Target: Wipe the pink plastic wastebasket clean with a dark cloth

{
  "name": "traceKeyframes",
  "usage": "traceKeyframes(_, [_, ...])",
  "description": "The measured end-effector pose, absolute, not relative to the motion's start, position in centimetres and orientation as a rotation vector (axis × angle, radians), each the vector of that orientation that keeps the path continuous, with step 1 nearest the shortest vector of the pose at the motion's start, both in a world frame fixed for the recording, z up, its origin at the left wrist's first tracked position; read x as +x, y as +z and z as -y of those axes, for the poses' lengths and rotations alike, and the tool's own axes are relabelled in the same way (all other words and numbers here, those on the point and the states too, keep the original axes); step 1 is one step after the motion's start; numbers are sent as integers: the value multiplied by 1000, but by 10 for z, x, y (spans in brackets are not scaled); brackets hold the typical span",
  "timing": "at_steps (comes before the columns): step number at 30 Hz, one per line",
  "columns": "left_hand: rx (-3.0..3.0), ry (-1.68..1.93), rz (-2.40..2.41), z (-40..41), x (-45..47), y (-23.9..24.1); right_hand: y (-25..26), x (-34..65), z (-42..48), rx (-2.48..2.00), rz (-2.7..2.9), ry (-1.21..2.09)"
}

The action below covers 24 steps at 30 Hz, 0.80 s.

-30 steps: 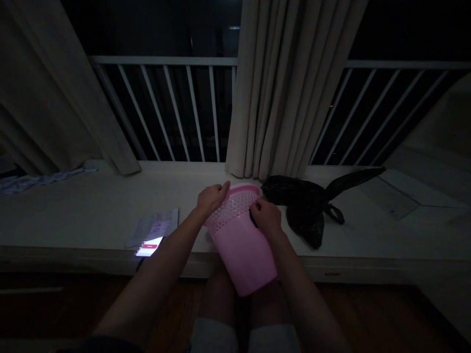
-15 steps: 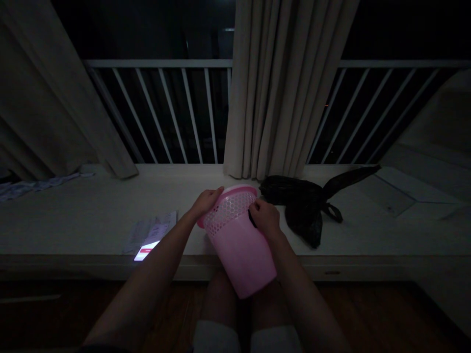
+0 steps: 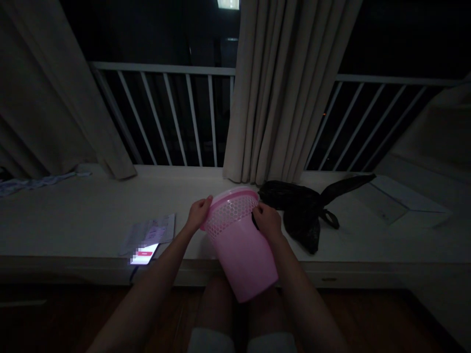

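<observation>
A pink wastebasket (image 3: 245, 264) with a honeycomb-mesh band under its rim leans tilted above my knees, its mouth away from me at the windowsill. My left hand (image 3: 199, 214) is closed on the left side of its rim, thumb on top. Against the basket's upper right side, my right hand (image 3: 268, 223) is closed with the fingers curled in. A small dark thing (image 3: 255, 219) shows beside those fingers; it is too dim to name. Just right of the basket lies a black plastic bag (image 3: 303, 213), bunched up, with loops sticking out. The inside of the basket is hidden.
On the pale sill (image 3: 91, 215) at left lie papers (image 3: 164, 226) and a lit phone (image 3: 144, 254). A clear box-like object (image 3: 408, 208) stands at right. Behind are a curtain (image 3: 257, 98) and white railings (image 3: 172, 117). The room is dim.
The view has shifted slightly, bringing a bright light in at the top. My left hand has slid a little down and left along the rim. The wastebasket stays held in nearly the same tilt.
</observation>
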<state>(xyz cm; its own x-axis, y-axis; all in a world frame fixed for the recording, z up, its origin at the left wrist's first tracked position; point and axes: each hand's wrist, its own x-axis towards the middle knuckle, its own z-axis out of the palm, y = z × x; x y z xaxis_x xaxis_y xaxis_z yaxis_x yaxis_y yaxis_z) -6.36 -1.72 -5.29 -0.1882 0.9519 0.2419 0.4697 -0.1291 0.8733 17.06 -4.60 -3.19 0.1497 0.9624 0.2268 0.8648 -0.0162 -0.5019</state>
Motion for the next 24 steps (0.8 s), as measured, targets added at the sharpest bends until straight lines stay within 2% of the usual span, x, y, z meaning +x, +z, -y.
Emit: traceKeyframes(24, [1370, 1493, -1242, 11, -79, -84, -37, 178, 41, -1977, 1686, 316])
